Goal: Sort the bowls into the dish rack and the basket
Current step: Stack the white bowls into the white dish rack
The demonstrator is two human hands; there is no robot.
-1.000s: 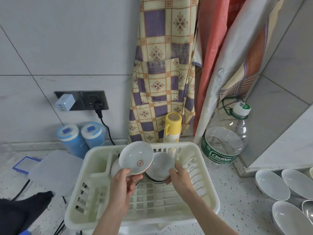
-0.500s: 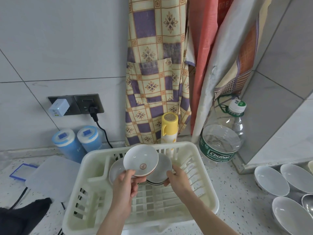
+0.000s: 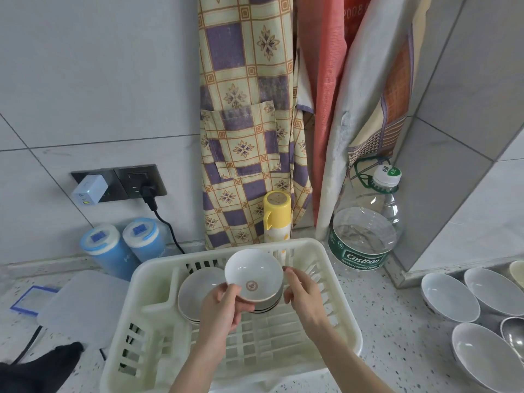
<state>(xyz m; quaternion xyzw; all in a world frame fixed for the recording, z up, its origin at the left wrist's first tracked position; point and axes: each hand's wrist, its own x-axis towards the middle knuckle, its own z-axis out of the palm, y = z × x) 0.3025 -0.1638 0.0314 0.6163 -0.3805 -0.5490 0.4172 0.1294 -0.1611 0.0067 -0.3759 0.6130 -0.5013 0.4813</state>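
My left hand (image 3: 222, 310) grips a small white bowl with a brown emblem (image 3: 253, 275) by its near rim, holding it tilted over the back of the cream plastic dish rack (image 3: 337, 321). Directly under it sits a dark-rimmed bowl (image 3: 265, 307), mostly hidden. A plain white bowl (image 3: 198, 290) leans in the rack to its left. My right hand (image 3: 304, 293) is at the right edge of these bowls with its fingers curved; whether it touches them I cannot tell. Several white bowls (image 3: 449, 297) lie on the counter at the far right.
Behind the rack stand a yellow flask (image 3: 277, 215), a large water bottle (image 3: 365, 225) and two blue-lidded containers (image 3: 113, 251). Aprons hang on the wall. A white board (image 3: 82, 304) and black cloth (image 3: 37, 370) lie left. A power cable runs from the wall socket.
My left hand has moved the emblem bowl to the right, over the dark-rimmed bowl. My right hand stayed beside that bowl, its fingers loosening.
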